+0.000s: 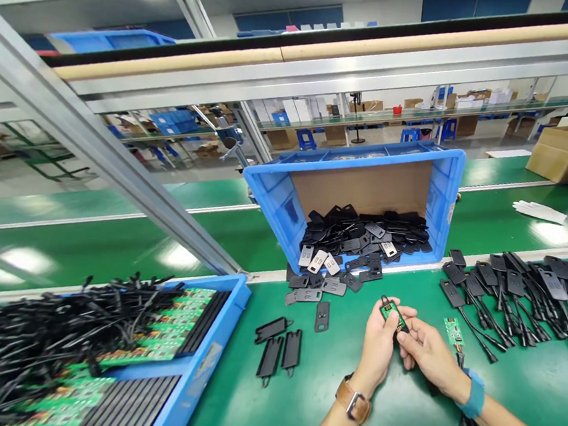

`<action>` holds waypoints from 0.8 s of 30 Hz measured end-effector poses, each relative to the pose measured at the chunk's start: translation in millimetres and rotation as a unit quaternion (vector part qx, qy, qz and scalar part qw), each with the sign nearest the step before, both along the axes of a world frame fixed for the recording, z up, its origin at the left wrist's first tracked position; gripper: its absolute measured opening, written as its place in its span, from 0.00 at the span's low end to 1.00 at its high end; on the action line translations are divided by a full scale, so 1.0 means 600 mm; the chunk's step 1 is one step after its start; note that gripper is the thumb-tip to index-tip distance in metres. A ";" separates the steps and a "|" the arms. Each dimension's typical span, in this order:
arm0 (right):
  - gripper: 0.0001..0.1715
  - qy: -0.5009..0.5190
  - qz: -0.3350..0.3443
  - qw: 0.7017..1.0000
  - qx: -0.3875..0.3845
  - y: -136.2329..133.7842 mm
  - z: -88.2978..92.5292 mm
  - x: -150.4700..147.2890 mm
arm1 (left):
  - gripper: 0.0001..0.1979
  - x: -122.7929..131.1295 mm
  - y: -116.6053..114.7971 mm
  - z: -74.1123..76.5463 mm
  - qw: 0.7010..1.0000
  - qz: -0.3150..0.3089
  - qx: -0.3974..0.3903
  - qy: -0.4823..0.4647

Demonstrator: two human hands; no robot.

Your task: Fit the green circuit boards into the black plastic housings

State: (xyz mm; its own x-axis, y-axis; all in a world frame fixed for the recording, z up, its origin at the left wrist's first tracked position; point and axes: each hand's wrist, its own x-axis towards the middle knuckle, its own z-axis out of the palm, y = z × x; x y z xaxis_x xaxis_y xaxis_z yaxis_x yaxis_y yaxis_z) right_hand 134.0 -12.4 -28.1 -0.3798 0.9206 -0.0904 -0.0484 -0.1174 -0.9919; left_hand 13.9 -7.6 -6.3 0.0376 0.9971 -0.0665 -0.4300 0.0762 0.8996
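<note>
Head view: two bare hands meet above a green worktop (239, 410).
Left hand (379, 333): curled closed around a small black case (403, 327), thumb laid over the green board (391, 311) in it.
Right hand (424, 350): half curled, thumb and fingertips pinching the near end of that case.
Case in hand: off the worktop, between both hands; the board's face is bare, no cover on it.
Loose board (453, 332): on the worktop beside the right hand, cable attached, no case around it.
Open cases (291, 349): three, unfilled, left of the hands, near a single flat cover (322, 316).
Seemingly done: the closed cabled units (515, 283) heaped at the right.
Seemingly left: the uncovered case, many cabled boards (173, 323) in the blue tray (215, 347), and flat covers (317, 262) spilling from the tilted blue bin (441, 208).
</note>
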 end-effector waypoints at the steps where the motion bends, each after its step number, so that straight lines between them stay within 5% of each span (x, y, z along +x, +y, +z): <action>1: 0.26 0.005 0.000 1.000 -0.006 0.000 0.000 -0.001 | 0.20 -0.001 0.002 -0.001 1.000 -0.004 0.000 0.020; 4: 0.27 0.017 -0.001 1.000 -0.023 0.002 -0.002 -0.001 | 0.17 -0.019 0.013 -0.003 0.995 -0.002 0.030 0.094; 7: 0.27 0.016 -0.023 0.999 -0.028 0.008 -0.006 0.005 | 0.15 -0.063 0.030 0.001 0.952 0.101 0.073 0.281; 8: 0.26 0.013 -0.032 0.999 -0.028 0.010 -0.007 0.007 | 0.15 -0.081 0.035 0.004 0.910 0.152 0.072 0.379; 10: 0.26 0.011 -0.045 0.999 -0.027 0.014 -0.008 0.011 | 0.15 -0.115 0.043 0.008 0.778 0.230 0.027 0.583; 13: 0.25 0.016 -0.055 0.998 -0.021 0.018 -0.007 0.013 | 0.17 -0.150 0.047 0.007 0.587 0.246 -0.081 0.768; 15: 0.24 0.022 -0.063 0.998 -0.018 0.019 -0.005 0.013 | 0.17 -0.161 0.047 0.001 0.517 0.237 -0.116 0.814; 19: 0.24 0.026 -0.065 0.997 -0.028 0.023 -0.005 0.013 | 0.15 -0.171 0.047 -0.008 0.480 0.225 -0.133 0.838; 24: 0.24 0.026 -0.065 0.996 -0.049 0.030 -0.005 0.015 | 0.13 -0.175 0.049 0.005 0.508 0.184 -0.153 0.828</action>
